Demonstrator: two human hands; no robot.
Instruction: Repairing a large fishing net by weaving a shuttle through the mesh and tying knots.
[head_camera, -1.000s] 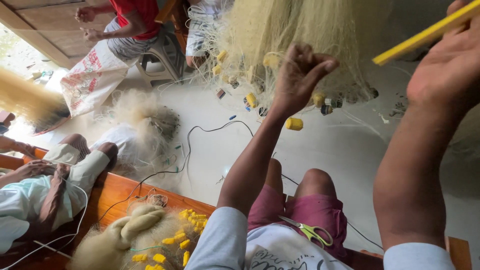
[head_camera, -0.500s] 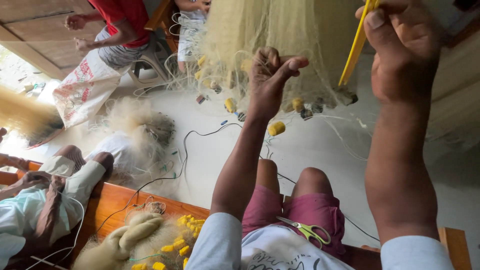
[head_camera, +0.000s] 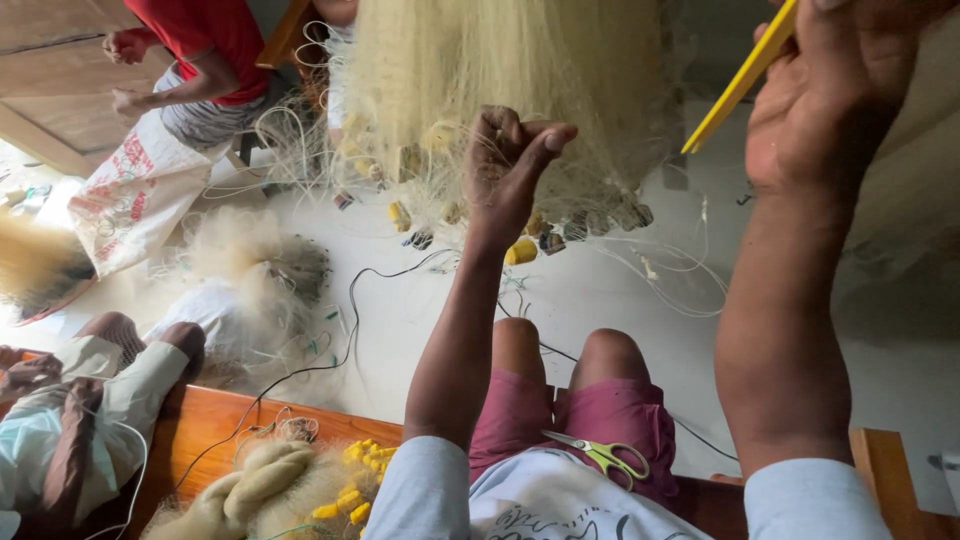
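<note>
We look down on a pale floor (head_camera: 600, 300) strewn with loose line and a black cable (head_camera: 350, 300), a wooden bench (head_camera: 250, 415) along its near edge. A person in red (head_camera: 200, 40) works at the far left corner. Our left hand (head_camera: 510, 165) is closed, pinching strands of the hanging net (head_camera: 500, 70), whose mesh falls straight toward the floor. Our right hand (head_camera: 840, 90) grips a yellow stick (head_camera: 740, 80), its long axis slanting down-left toward the net. Scissors (head_camera: 600, 455) lie on our lap.
</note>
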